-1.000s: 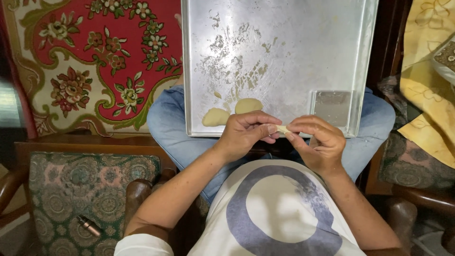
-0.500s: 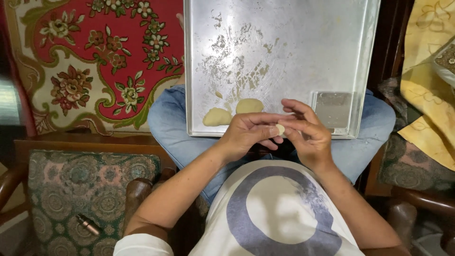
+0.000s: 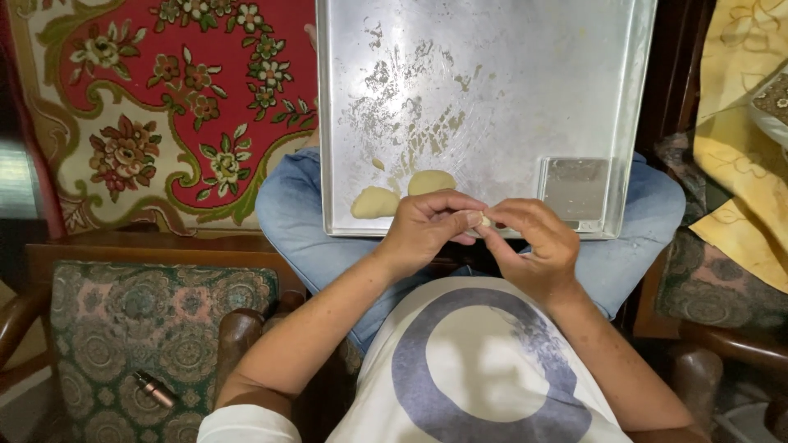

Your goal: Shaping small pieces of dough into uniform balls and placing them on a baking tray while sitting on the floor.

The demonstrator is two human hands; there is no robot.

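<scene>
Pinched between the fingertips of the left hand [image 3: 427, 230] and right hand [image 3: 533, 246], a small dough piece [image 3: 478, 219] is held at frame centre, both grips closed on it. Two shaped dough pieces [image 3: 402, 193] are already laid on the metal tray [image 3: 492, 82]; most of it remains unfilled.

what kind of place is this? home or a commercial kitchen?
Most likely a home living room. The person sits with a metal baking tray on their lap, a red floral carpet lies on the floor, and a wooden armchair with a patterned cushion stands alongside.
</scene>
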